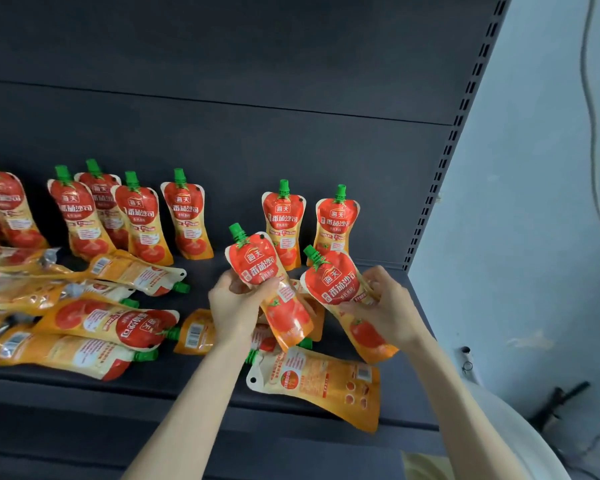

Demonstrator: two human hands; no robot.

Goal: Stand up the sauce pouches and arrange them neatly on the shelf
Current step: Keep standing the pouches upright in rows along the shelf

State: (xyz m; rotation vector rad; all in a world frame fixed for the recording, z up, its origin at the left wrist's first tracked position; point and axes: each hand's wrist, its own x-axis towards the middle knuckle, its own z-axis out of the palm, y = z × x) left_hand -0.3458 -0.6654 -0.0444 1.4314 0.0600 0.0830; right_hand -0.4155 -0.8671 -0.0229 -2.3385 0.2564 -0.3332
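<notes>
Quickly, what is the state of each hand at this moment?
Left hand: closed, holding a sauce pouch with its cap up.
Right hand: closed, holding another sauce pouch with its cap up.

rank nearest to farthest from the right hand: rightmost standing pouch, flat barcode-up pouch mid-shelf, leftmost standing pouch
1. rightmost standing pouch, back right, just behind the right hand
2. flat barcode-up pouch, mid-shelf, to the left
3. leftmost standing pouch, far left edge of view
</notes>
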